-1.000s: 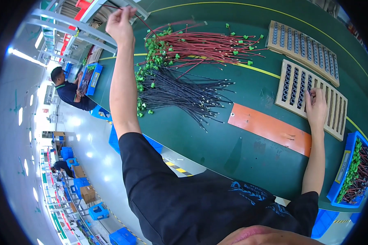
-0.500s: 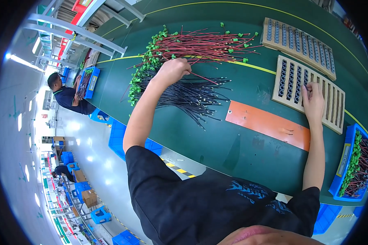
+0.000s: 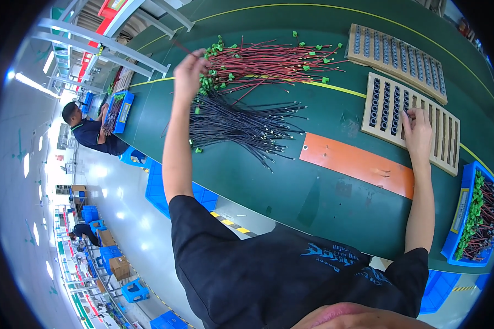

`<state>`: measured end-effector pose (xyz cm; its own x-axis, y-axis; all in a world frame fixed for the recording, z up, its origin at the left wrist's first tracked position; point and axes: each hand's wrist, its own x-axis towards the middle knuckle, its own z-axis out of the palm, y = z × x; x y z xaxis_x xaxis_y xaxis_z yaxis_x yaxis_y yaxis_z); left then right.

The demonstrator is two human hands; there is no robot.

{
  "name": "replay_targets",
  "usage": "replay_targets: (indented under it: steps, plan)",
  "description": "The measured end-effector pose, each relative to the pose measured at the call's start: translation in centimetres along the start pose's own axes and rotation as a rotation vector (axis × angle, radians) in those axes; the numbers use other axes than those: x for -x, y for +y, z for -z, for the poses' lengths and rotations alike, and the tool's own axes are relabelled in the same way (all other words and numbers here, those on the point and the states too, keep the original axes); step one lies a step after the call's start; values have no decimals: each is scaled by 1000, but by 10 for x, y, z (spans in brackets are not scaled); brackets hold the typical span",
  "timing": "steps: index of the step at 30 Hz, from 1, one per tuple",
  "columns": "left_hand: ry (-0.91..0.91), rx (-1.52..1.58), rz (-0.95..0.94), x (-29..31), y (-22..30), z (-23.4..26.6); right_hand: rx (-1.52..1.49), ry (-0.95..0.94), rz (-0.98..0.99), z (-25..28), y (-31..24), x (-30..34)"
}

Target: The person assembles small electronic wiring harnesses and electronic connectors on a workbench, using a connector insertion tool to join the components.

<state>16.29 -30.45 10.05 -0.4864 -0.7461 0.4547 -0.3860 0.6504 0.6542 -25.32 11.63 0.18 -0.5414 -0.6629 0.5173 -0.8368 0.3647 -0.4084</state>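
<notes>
**Left hand lifts a red wire while the right steadies the slotted tray**

Left fingers (image 3: pixel 198 61) are pinched together around a thin red wire (image 3: pixel 182 48), which runs up and away toward 10 o'clock from the hand; its long axis slants from the knuckles toward the top left, and whether a green end is on it I cannot tell. The left hand (image 3: pixel 189 74) hovers right over the near end of the red wire bundle (image 3: pixel 269 61), whose strands lie lengthwise from 9 to 3 o'clock with green connectors (image 3: pixel 208 82) bunched at the 9 o'clock end, probably so one end can be picked out easily. Just at 6 o'clock of that lies the black wire bundle (image 3: pixel 241 126), fanned toward 4 o'clock.

Over on the other side, the right hand (image 3: pixel 417 134) lies flat, fingers spread and pressing down on the slotted tray (image 3: pixel 392 107), gripping nothing, seemingly to keep it from sliding. A second tray (image 3: pixel 395 55) sits at 12 o'clock of it, an orange mat (image 3: pixel 357 164) at 7 o'clock, a blue bin (image 3: pixel 466 219) at 4 o'clock, all on the green counter (image 3: pixel 291 197)
</notes>
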Motion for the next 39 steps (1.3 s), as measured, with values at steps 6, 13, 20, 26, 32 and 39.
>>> replay_targets:
  steps: [6,13,20,26,32,39]
  plan:
    - [622,308,-248,-47,10,78,-58,-16,-59,0,-4,-4]
    - [332,303,-402,-26,96,-7,-497,136,-154,-5,46,-7]
    - [-375,331,-485,99,193,-185,-1254,-128,-597,46,-56,38]
    - [-758,356,-463,134,207,-208,-1219,-73,-606,56,-76,88]
    - [-760,423,-454,146,199,-209,-1192,17,-567,49,-89,91]
    - [-854,353,-382,142,207,-201,-1074,49,-534,57,-90,91]
